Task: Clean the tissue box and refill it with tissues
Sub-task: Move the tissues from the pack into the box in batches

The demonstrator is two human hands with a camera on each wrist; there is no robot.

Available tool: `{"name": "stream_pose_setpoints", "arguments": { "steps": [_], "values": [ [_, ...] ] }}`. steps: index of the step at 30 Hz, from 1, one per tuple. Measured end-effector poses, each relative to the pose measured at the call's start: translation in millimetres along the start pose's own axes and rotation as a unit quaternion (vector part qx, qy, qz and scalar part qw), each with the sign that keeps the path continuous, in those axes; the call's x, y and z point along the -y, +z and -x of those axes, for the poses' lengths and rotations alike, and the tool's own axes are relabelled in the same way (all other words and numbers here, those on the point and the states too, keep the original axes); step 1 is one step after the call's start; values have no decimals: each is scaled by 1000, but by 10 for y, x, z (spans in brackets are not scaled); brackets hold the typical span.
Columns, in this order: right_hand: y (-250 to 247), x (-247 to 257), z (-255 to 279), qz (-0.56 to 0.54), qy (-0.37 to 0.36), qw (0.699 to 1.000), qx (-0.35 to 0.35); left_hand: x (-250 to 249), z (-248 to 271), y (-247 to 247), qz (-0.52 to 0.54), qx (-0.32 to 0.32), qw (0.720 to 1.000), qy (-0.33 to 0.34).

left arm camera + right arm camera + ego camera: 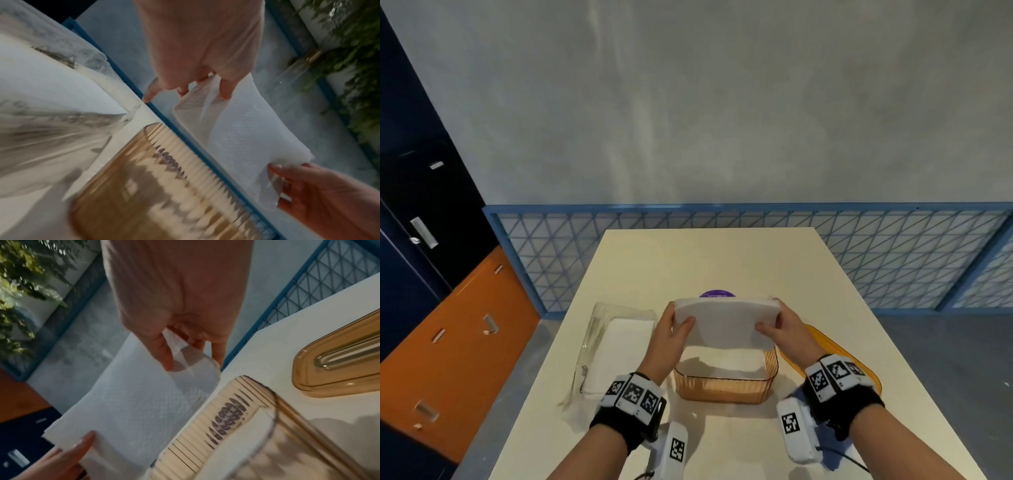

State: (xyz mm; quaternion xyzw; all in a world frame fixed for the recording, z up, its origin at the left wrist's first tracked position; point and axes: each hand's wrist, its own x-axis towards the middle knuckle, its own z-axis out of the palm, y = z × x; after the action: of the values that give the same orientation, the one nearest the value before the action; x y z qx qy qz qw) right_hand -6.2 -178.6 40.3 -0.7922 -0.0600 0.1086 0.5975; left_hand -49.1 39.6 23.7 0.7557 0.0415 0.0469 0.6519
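Note:
A white stack of tissues hangs in the air above the open amber ribbed tissue box, which stands on the table with no lid. My left hand grips the stack's left end, thumb on top. My right hand grips its right end the same way. The left wrist view shows the tissues pinched by my left hand and the box below. In the right wrist view my right hand pinches the tissues beside the box.
The amber lid lies on the table right of the box. A clear plastic wrapper with white tissues lies to the left. A purple round thing peeks out behind the stack. A blue mesh fence stands beyond the table.

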Motion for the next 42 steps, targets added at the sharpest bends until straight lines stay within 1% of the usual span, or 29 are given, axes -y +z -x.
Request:
{"name": "stream_pose_setpoints", "arguments": {
  "steps": [1,3,5,6,9,11,13,15,17,20,23,25,26,27,28,29,30,31,32,33,34,36,37,39,42],
  "values": [
    [13,-68,10,37,9,999,-2,90,8,18,-33,1,999,-7],
    [70,-206,34,133,38,990,10,262,17,54,-139,17,990,-30],
    [152,-292,41,215,71,974,14,374,14,99,-270,33,961,-54],
    [185,-299,34,236,80,968,7,384,5,120,-309,34,948,-64],
    [214,-237,-10,239,83,967,-30,271,-38,159,-354,22,932,-69],
    [199,-192,-54,219,90,970,-60,194,-92,158,-367,-4,928,-63],
    [201,-172,-107,220,105,968,-68,156,-156,161,-381,-20,921,-72],
    [243,-183,-160,261,124,956,-49,133,-191,186,-426,3,899,-101],
    [303,-217,-188,316,127,940,-25,126,-203,231,-480,36,869,-113],
    [344,-280,-204,386,103,917,-1,172,-235,286,-556,51,822,-109],
    [345,-310,-232,419,90,903,15,192,-221,319,-604,66,785,-120],
    [362,-312,-237,454,64,888,29,172,-201,362,-631,61,766,-106],
    [372,-309,-233,480,39,876,27,170,-196,386,-646,55,756,-88],
    [381,-304,-225,507,9,862,17,154,-198,407,-659,42,749,-59],
    [387,-297,-216,529,-22,848,1,128,-192,425,-662,24,749,-15],
    [396,-281,-209,544,-47,838,-10,121,-204,437,-663,16,748,28],
    [410,-269,-208,555,-66,829,-6,126,-208,447,-662,21,746,68],
    [422,-262,-204,564,-74,822,14,168,-225,458,-653,66,752,55],
    [438,-265,-213,573,-71,815,42,242,-267,459,-646,119,754,23],
    [450,-273,-216,583,-56,808,72,292,-309,453,-637,178,750,-30],
    [453,-276,-218,597,-26,796,101,329,-359,445,-627,217,745,-72],
    [447,-288,-223,631,56,760,149,366,-429,441,-623,254,729,-123],
    [446,-301,-232,637,85,748,165,364,-441,445,-622,267,723,-140],
    [443,-337,-264,636,111,743,178,373,-464,458,-618,286,715,-160],
    [434,-365,-296,647,119,729,189,370,-472,435,-629,311,695,-158]
  ]
}}
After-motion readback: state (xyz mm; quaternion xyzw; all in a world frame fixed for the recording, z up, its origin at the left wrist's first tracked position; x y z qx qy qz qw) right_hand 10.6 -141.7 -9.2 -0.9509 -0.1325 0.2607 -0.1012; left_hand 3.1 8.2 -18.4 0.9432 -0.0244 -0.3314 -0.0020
